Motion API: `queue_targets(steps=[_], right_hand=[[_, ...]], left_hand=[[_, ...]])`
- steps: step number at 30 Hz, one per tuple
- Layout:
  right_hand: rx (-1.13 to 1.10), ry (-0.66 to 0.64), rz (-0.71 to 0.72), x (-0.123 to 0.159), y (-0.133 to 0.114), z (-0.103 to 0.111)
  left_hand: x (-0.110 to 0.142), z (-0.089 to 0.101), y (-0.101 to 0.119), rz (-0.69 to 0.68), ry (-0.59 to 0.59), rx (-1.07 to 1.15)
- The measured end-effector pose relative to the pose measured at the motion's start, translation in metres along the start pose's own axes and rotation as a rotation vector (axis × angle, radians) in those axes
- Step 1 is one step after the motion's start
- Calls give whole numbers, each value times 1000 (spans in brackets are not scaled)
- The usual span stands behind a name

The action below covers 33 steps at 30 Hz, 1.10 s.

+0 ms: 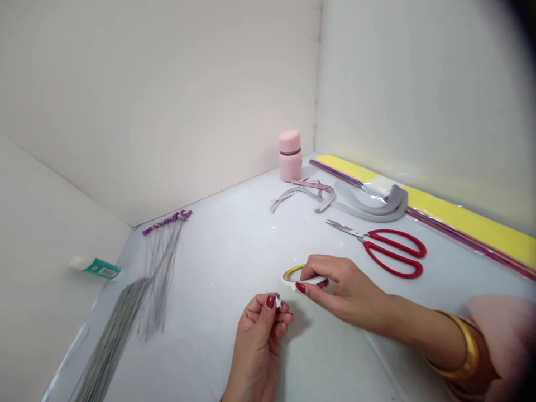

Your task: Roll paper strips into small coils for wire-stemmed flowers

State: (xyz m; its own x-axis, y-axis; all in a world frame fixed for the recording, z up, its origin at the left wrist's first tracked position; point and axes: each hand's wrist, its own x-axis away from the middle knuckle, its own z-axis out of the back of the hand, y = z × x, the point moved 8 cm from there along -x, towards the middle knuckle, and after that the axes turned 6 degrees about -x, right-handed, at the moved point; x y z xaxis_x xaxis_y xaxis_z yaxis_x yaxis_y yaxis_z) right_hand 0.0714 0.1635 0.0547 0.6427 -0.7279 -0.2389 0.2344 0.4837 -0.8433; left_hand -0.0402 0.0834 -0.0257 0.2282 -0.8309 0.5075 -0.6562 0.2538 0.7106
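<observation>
The left hand (258, 335) pinches a small white piece (278, 302); just beyond, toward the table's (218, 251) farthest corner, the right hand (349, 290) pinches a curled strip (288, 282), its loop stretching leftward.

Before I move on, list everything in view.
jar: one, pink, far corner
flat pack: one, mostly yellow, along right wall
thin strips: several, grey and pink, before jar
wide strips: count unclear, grey, beside pack
scissors: one, red handles, right
purple-tipped wires: many, grey, left
wire bundle: one, grey, lower left
tube: one, white-green, far left
table: one, white, below
curled strip: one, white-yellow, right hand
small piece: one, white, left hand
bracelet: one, gold, right forearm
hands: two, red nails, centre
</observation>
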Motion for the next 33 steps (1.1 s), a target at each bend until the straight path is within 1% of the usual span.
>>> queue_targets(steps=[10,19,24,27,29,30,31,33], right_hand=[[2,-6,10,1,1,-1],[19,3,19,0,-1,-1],[52,6,29,1,1,-2],[58,10,33,2,1,-2],[61,9,33,1,0,-2],[60,9,34,1,-1,-2],[58,7,34,1,-1,-2],[49,-2,34,1,-2,-2]], left_hand=[[-1,4,-1,-2,51,-11],[-2,2,1,5,14,-24],[-2,-1,1,11,-6,-69],[-3,1,1,-1,-1,-111],[-3,4,5,-76,10,-213],[-3,5,8,-140,12,-299],[-1,6,13,-228,18,-400],[7,4,25,-450,50,-610]])
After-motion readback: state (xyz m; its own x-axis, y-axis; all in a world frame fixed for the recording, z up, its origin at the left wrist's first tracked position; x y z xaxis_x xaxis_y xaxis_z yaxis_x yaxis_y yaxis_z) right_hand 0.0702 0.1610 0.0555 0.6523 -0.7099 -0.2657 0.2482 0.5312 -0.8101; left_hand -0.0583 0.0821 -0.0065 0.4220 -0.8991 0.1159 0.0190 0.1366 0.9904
